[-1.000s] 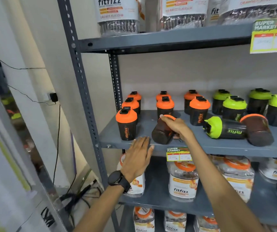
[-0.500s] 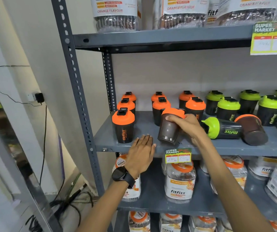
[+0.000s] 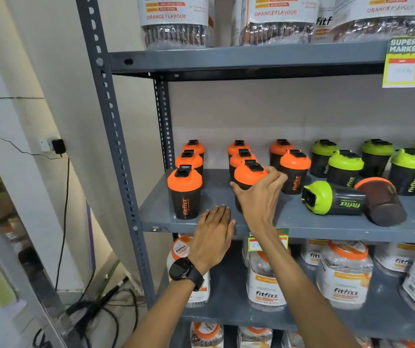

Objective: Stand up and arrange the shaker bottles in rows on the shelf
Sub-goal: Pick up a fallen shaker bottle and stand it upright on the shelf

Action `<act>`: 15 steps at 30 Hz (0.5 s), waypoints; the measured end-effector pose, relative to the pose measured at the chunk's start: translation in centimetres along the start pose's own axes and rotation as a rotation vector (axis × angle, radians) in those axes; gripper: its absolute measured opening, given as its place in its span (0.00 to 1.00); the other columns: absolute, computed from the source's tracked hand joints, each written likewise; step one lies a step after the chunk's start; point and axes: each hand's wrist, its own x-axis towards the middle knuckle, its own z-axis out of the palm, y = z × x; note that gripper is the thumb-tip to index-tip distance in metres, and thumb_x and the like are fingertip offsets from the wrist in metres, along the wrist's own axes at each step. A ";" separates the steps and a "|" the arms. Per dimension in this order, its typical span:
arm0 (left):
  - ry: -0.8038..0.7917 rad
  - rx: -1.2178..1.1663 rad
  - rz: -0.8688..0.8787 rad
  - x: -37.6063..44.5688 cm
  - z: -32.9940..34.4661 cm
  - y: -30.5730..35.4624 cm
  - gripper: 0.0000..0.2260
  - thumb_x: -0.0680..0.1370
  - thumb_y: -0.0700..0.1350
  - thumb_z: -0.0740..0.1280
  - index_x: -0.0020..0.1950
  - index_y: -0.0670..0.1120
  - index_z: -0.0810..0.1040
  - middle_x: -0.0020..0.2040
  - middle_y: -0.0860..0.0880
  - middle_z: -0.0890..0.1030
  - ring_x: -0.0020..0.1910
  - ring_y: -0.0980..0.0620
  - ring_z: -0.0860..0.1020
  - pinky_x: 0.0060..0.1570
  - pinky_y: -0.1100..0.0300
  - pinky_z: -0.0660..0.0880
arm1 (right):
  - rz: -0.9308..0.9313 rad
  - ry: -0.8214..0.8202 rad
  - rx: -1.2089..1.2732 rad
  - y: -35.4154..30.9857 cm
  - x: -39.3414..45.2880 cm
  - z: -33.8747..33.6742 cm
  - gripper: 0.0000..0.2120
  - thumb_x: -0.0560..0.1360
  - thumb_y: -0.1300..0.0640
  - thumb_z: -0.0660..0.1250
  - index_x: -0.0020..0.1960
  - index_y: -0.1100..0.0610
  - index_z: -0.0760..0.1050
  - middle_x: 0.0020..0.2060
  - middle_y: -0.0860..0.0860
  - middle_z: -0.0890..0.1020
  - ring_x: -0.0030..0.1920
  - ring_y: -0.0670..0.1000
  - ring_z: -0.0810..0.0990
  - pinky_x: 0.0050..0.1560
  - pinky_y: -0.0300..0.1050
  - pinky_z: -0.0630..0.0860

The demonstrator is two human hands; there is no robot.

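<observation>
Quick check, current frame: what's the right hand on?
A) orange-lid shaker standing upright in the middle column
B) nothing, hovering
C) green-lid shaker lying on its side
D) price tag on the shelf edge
A: the right hand wraps the orange-lid shaker, which stands upright at the front of the middle orange column; the green-lid shaker lies on its side, untouched, to the right.

- big clear fitfizz jars (image 3: 175,20) stand on the top shelf, labels reading orange flavour.
- a yellow-green super market price tag (image 3: 412,62) hangs at the right on that shelf's front edge.
- more orange-lidded fitfizz jars (image 3: 343,273) fill the lower shelf.
- a black plug (image 3: 58,146) sits in a wall socket at the left.
- dark cables (image 3: 96,305) lie tangled on the floor, near left.
</observation>
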 end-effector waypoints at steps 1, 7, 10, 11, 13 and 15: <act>0.003 0.002 0.002 0.0 0.0 0.0 0.23 0.86 0.51 0.48 0.77 0.43 0.67 0.77 0.45 0.70 0.78 0.47 0.66 0.78 0.50 0.59 | -0.001 -0.005 -0.009 0.1 -0.2 0.3 0.47 0.57 0.43 0.83 0.65 0.61 0.63 0.57 0.57 0.68 0.54 0.56 0.76 0.53 0.46 0.78; 0.035 0.011 -0.018 -0.3 0.3 0.6 0.23 0.85 0.50 0.48 0.76 0.43 0.69 0.75 0.44 0.72 0.76 0.46 0.68 0.78 0.49 0.61 | -0.035 -0.021 -0.070 0.5 -0.8 0.4 0.49 0.58 0.38 0.81 0.67 0.61 0.62 0.58 0.58 0.69 0.56 0.56 0.75 0.53 0.48 0.79; 0.031 0.029 -0.047 -0.7 0.5 1.2 0.23 0.85 0.51 0.46 0.76 0.44 0.68 0.76 0.45 0.72 0.77 0.46 0.67 0.79 0.48 0.58 | -0.054 -0.047 -0.044 1.3 -1.5 -0.9 0.50 0.60 0.34 0.77 0.68 0.61 0.62 0.60 0.58 0.68 0.59 0.56 0.74 0.58 0.47 0.77; 0.037 0.030 -0.057 -1.0 0.5 1.6 0.23 0.85 0.51 0.46 0.76 0.45 0.68 0.76 0.45 0.72 0.77 0.46 0.66 0.79 0.47 0.57 | -0.064 -0.052 -0.004 1.7 -1.8 -1.6 0.48 0.62 0.33 0.75 0.69 0.61 0.61 0.61 0.57 0.67 0.61 0.55 0.73 0.59 0.46 0.76; 0.055 0.022 -0.070 -1.7 0.5 2.8 0.23 0.85 0.51 0.47 0.76 0.45 0.68 0.76 0.46 0.71 0.77 0.46 0.66 0.80 0.46 0.56 | -0.099 -0.074 0.090 2.9 -2.3 -3.4 0.42 0.69 0.34 0.71 0.69 0.60 0.62 0.62 0.55 0.66 0.61 0.55 0.73 0.60 0.47 0.76; 0.059 0.002 -0.065 -2.2 0.6 4.2 0.23 0.85 0.52 0.47 0.77 0.45 0.68 0.77 0.46 0.71 0.78 0.46 0.66 0.80 0.47 0.56 | -0.167 -0.106 0.141 4.5 -2.3 -5.7 0.32 0.74 0.39 0.68 0.68 0.59 0.65 0.62 0.54 0.66 0.60 0.54 0.74 0.59 0.49 0.76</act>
